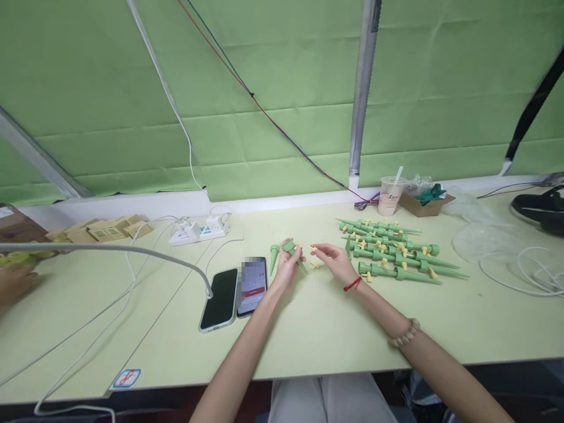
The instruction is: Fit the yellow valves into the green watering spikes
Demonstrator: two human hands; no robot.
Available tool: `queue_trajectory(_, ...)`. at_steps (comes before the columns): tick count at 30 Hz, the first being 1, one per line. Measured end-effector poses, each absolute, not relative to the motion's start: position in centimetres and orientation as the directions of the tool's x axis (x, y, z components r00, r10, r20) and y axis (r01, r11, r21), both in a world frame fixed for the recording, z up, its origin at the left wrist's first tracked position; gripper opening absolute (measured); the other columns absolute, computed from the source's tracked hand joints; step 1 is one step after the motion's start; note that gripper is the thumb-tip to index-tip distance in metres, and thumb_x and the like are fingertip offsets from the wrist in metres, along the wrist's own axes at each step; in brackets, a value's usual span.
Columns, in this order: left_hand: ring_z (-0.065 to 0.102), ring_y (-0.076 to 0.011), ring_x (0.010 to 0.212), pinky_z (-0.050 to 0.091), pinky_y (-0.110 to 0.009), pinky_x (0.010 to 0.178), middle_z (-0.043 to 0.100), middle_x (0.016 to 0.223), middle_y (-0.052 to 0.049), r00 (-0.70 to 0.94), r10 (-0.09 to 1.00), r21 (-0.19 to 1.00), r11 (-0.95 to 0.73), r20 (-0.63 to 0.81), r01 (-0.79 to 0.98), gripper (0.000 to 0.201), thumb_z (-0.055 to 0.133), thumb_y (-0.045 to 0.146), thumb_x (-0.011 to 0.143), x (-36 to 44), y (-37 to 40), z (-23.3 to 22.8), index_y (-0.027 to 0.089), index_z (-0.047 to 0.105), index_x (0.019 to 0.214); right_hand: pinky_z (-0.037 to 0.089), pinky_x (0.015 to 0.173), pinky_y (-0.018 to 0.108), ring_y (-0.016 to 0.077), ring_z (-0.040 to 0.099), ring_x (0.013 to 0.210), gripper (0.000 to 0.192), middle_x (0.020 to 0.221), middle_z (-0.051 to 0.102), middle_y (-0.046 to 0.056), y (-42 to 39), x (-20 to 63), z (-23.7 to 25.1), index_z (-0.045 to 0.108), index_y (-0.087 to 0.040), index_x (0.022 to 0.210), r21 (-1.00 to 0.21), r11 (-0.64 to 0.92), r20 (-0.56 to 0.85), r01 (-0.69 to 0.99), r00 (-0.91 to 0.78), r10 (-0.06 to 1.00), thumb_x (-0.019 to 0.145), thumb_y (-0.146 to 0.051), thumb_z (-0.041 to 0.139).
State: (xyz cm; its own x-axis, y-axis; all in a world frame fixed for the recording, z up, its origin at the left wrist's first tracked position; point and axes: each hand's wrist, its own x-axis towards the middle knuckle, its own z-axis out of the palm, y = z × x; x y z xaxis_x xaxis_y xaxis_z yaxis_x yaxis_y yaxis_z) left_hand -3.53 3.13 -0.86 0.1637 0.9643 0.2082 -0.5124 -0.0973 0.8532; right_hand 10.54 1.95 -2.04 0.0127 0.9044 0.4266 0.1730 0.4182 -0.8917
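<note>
My left hand (285, 275) is closed around a green plastic watering spike (289, 247), its wide capped end up and its point slanting down to the right. A small yellow bit shows at the fingertips of that hand. Just to the right, my right hand (335, 263) pinches a small yellow plastic piece (313, 248), held apart from the spike. Another yellow piece (314, 265) lies on the table between the hands. Beside my left hand, a second green spike (274, 256) rests on the table. Several green spikes with yellow valves (388, 256) lie in rows right of my right hand.
Two phones (219, 299) lie left of my left forearm, near a grey cable arm (176, 257). Behind are a power strip (200, 233), a drink cup (390, 197) and a cardboard box (423, 205). Another person's hand (16, 283) is at the far left.
</note>
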Motion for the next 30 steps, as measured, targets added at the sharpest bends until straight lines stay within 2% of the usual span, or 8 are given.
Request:
queue_trajectory(2, 0.043, -0.0045, 0.055, 0.034, -0.019, 0.055, 0.047, 0.07, 0.007, 0.219, 0.947, 0.858, -0.096, 0.235, -0.505, 0.048, 0.07, 0.029, 0.068, -3.3, 2.8, -0.7, 0.025, 0.035, 0.099, 0.048, 0.078, 0.032, 0.0179, 0.063, 0.087, 0.03, 0.097, 0.068, 0.007, 1.8, 10.7, -1.4, 0.066, -0.019, 0.097, -0.911, 0.41, 0.41, 0.033, -0.024, 0.912, 0.08, -0.04, 0.054)
queue_trajectory(4, 0.037, -0.0033, 0.05, 0.029, -0.018, 0.05, 0.045, 0.067, 0.009, 0.262, 0.935, 0.867, -0.086, 0.241, -0.491, 0.048, 0.07, 0.03, 0.069, -3.1, 2.5, -0.6, 0.025, 0.032, 0.099, 0.048, 0.08, 0.031, 0.0177, 0.062, 0.091, 0.03, 0.103, 0.066, 0.007, 1.6, 10.7, -1.1, 0.065, -0.02, 0.097, -0.905, 0.424, 0.423, 0.009, -0.057, 0.904, 0.079, -0.041, 0.055)
queue_trajectory(11, 0.036, -0.0016, 0.05, 0.027, -0.019, 0.049, 0.048, 0.082, 0.006, 0.266, 0.938, 0.87, -0.068, 0.223, -0.488, 0.051, 0.072, 0.029, 0.066, -3.1, 2.2, 0.0, 0.026, 0.033, 0.099, 0.048, 0.077, 0.031, 0.0165, 0.06, 0.087, 0.03, 0.101, 0.064, 0.008, 1.3, 11.3, -1.0, 0.065, -0.019, 0.096, -0.852, 0.496, 0.505, 0.167, 0.016, 0.863, 0.083, -0.041, 0.049)
queue_trajectory(19, 0.035, -0.0021, 0.051, 0.028, -0.019, 0.05, 0.046, 0.08, 0.006, 0.299, 0.932, 0.881, -0.043, 0.206, -0.472, 0.048, 0.071, 0.028, 0.067, -3.0, 1.9, 0.3, 0.026, 0.034, 0.097, 0.046, 0.07, 0.03, 0.0168, 0.057, 0.081, 0.022, 0.088, 0.064, 0.007, 0.5, 11.6, 0.0, 0.068, -0.022, 0.094, -0.688, 0.621, 0.645, 0.375, -0.075, 0.76, 0.086, -0.03, 0.049)
queue_trajectory(24, 0.034, -0.0026, 0.051, 0.028, -0.02, 0.051, 0.045, 0.08, 0.006, 0.311, 0.93, 0.893, -0.037, 0.195, -0.449, 0.045, 0.069, 0.027, 0.068, -3.2, 1.8, 0.6, 0.026, 0.035, 0.097, 0.045, 0.067, 0.029, 0.0159, 0.057, 0.077, 0.019, 0.084, 0.065, 0.005, 0.5, 11.6, 0.1, 0.068, -0.023, 0.092, -0.665, 0.642, 0.662, 0.38, -0.097, 0.743, 0.084, -0.026, 0.052)
queue_trajectory(30, 0.035, -0.0036, 0.051, 0.027, -0.021, 0.05, 0.048, 0.085, 0.004, 0.319, 0.929, 0.851, 0.009, 0.187, -0.525, 0.039, 0.066, 0.021, 0.069, -3.5, 2.1, 0.6, 0.026, 0.037, 0.094, 0.044, 0.064, 0.027, 0.0144, 0.056, 0.075, 0.019, 0.087, 0.066, 0.006, 0.3, 12.1, 0.8, 0.068, -0.021, 0.094, -0.679, 0.639, 0.674, 0.361, -0.036, 0.738, 0.084, -0.024, 0.052)
